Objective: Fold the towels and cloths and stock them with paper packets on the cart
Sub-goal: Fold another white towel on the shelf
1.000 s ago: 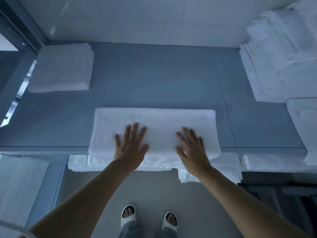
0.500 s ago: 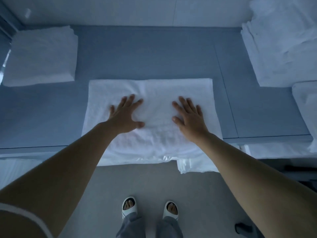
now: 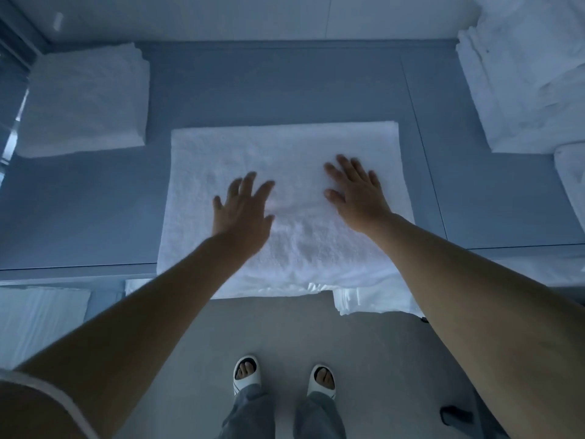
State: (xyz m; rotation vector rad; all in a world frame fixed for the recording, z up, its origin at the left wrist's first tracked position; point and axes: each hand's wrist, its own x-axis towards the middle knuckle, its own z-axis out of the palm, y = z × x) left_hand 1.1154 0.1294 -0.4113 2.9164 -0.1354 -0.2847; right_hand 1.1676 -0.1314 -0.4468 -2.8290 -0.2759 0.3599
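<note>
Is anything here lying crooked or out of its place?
Mostly tidy. Only the towel under both hands hangs over the near edge of the cart top, and its near hem is bunched. The folded stack far left sits square.

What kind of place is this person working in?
Probably a hotel housekeeping or linen room: both hands press a white towel flat on a grey work surface, with a folded stack at left and a linen pile at right.

White folded towel [image 3: 285, 172], flat, apparently doubled.
</note>
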